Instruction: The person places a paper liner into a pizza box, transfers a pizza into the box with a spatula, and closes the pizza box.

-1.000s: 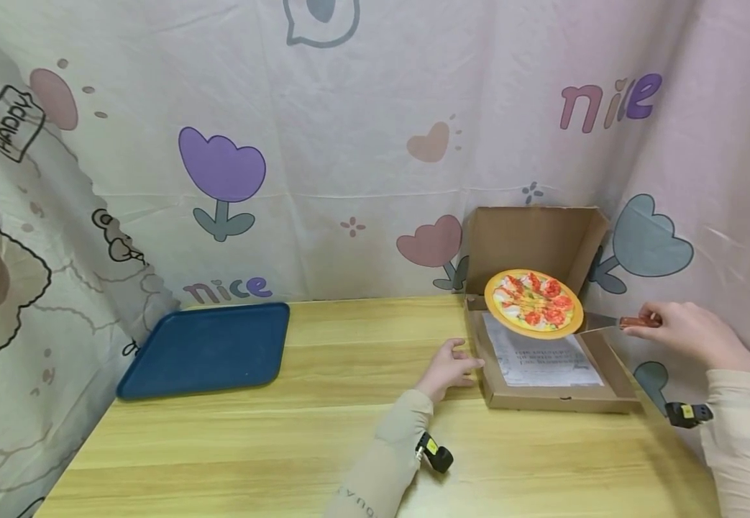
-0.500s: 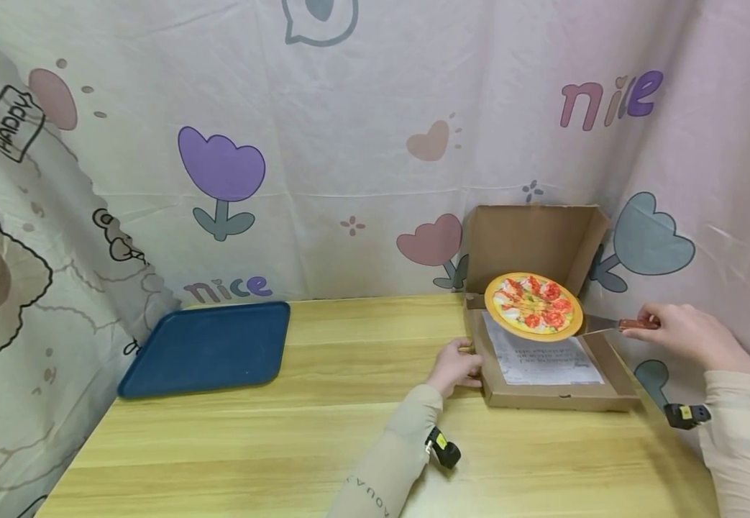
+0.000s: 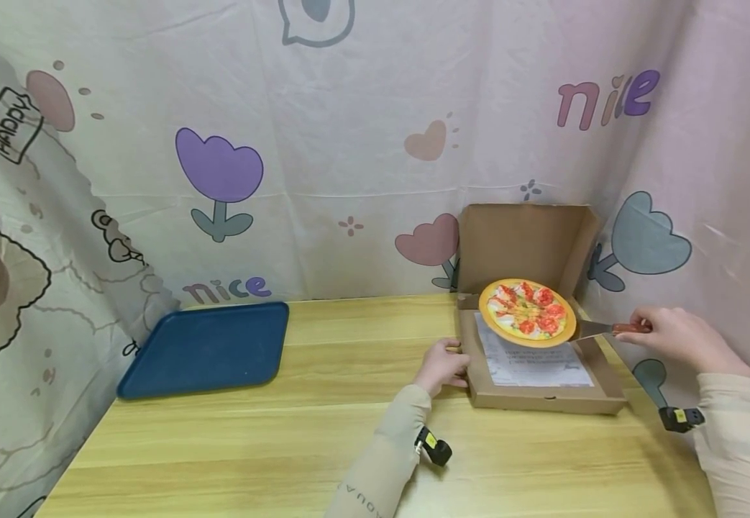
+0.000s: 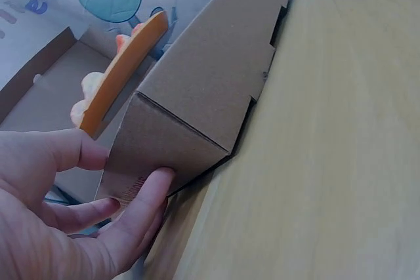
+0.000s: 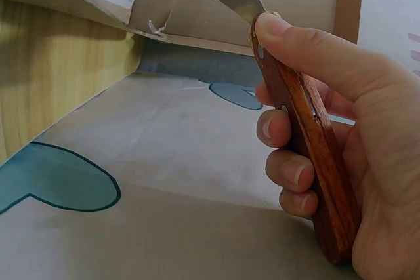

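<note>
Got a spatula (image 3: 597,329) running pretty much sideways, aimed left with its blade (image 3: 587,330) under a pizza (image 3: 527,312), over an open box (image 3: 546,400). Seeing right hand (image 3: 687,339) with fingers clamped round the handle (image 5: 315,152), left hand (image 3: 441,365) with fingers apart, touching the box's left side.

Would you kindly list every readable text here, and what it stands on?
"HAPPY": curtain, far left.
"nice": curtain, lower left.
"nice": curtain, upper right, creased.
Too small or blurred: print on the paper, the box and the left sleeve, and any on the wrist cameras.
</note>
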The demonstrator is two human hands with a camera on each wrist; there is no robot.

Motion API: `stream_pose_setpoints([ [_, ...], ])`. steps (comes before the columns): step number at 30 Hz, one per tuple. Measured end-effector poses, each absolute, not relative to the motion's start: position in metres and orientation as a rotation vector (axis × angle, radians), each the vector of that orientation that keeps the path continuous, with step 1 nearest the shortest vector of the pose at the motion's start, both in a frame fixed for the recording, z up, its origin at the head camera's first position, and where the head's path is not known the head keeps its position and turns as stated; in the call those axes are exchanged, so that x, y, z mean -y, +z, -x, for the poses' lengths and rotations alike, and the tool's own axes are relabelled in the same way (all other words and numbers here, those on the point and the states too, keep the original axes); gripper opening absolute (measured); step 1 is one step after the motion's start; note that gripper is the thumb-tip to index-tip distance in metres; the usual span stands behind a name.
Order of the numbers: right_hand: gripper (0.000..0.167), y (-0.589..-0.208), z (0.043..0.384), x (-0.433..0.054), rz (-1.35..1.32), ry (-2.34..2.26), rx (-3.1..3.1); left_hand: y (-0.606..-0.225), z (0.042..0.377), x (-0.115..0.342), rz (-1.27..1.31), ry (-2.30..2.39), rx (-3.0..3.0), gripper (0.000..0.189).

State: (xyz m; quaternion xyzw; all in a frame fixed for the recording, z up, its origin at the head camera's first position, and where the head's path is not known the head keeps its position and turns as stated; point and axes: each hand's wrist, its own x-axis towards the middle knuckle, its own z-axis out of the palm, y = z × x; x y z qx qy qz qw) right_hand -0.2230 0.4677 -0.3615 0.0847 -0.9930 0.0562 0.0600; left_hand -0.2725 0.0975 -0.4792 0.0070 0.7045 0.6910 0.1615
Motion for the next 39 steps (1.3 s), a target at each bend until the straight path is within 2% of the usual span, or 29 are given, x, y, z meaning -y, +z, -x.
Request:
stream_pose_setpoints([
  [24, 0.032, -0.376, 0.233, -0.449, -0.334, 0.17, 3.037, -0.479, 0.281, -0.051, -0.053, 1.946, -1.964, 0.058],
  [39, 0.033, -0.38, 0.232, -0.438, -0.352, 0.187, 3.054, -0.479, 0.284, -0.042, -0.051, 1.865, -1.956, 0.061],
])
